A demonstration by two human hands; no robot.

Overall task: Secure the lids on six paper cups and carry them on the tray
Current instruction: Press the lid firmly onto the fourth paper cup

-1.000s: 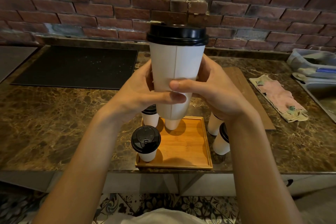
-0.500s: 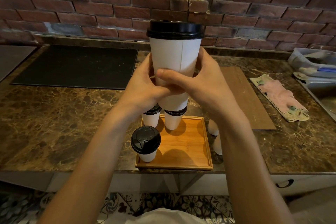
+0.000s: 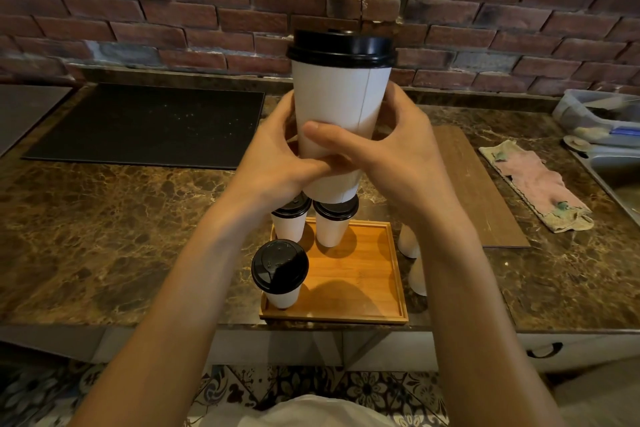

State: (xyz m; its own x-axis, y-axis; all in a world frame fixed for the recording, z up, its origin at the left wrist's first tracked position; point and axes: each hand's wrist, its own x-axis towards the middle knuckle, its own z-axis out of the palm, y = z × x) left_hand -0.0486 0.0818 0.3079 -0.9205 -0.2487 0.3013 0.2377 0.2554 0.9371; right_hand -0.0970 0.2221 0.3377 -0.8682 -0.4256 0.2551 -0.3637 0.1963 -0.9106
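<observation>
**Lidded cup held up in both hands, above the tray**

I hold one tall white paper cup [image 3: 337, 121] with a black plastic lid [image 3: 341, 47] upright in the air, above the far side of the square wooden tray [image 3: 363, 274]. My left hand [image 3: 277, 163] and right hand [image 3: 398, 156] wrap its lower half. The fingers [image 3: 394, 104] curl around the far wall and both thumbs press on the near wall, one over the other.

I judge the paper wall as thin and easy to dent, so the grip should be gentle and low on the body, where the cup is narrow and stiffer. I would not lift it by the lid, because it may come off. I cannot tell whether the cup is filled, so I cannot tell its weight.

Three lidded white cups stand on the tray: one near left [image 3: 280, 274] and two at the far edge [image 3: 289, 218] [image 3: 334, 222]. Two more white cups [image 3: 408, 243] stand on the brown marble tabletop [image 3: 104, 236] just right of the tray, partly hidden by my forearm.
</observation>
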